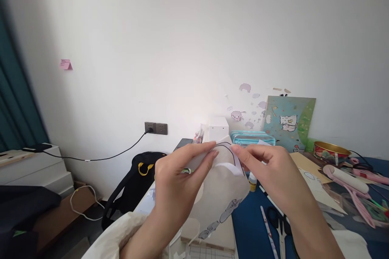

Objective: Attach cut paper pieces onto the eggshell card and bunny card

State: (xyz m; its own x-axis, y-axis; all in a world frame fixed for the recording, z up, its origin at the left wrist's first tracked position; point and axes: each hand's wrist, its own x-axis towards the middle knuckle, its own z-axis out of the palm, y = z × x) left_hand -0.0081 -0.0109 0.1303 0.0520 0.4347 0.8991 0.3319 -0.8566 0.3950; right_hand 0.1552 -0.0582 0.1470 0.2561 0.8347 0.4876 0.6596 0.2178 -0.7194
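Note:
A white paper strip (228,150) with a curved black line is stretched between my hands. My left hand (185,170) pinches its left end between thumb and fingertips. At the right end, the thumb and fingers of my right hand (261,160) close on the paper. Just below and behind the strip is a larger pale sheet (223,188) with grey cloud-like drawings near its lower right edge; what supports it is hidden.
Black-handled scissors (281,226), a patterned pen (269,230) and a small yellow-labelled bottle (252,182) lie or stand on the blue table (247,226). A pink roller (349,184) and a gold tin (331,151) are at right. A black backpack (133,182) sits left.

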